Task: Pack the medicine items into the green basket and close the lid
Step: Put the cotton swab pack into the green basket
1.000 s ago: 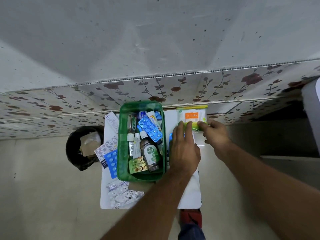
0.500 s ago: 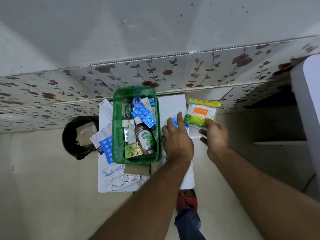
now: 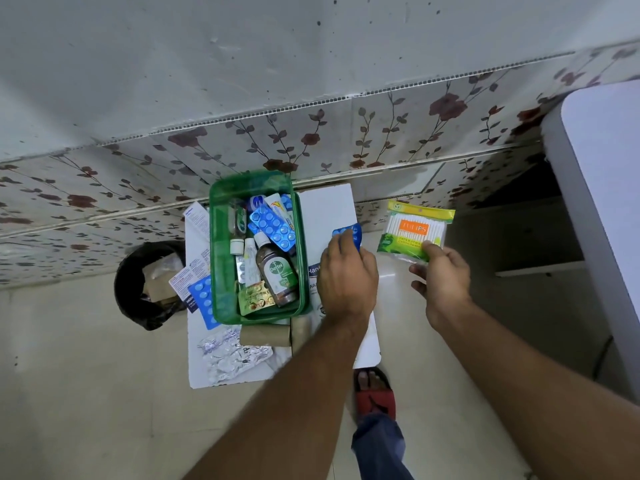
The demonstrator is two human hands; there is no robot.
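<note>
Head view showed the green basket (image 3: 258, 311) mostly filled; the left hand (image 3: 347, 271) pinched a blue strip (image 3: 349, 233), the right hand (image 3: 441, 277) a cotton-bud pack (image 3: 415, 232); other strips remained, lid unseen.

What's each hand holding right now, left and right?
Left hand: closed on a blue blister pack, lifted just right of the green basket.
Right hand: closed on the cotton swab packet, holding it by its lower edge.
</note>
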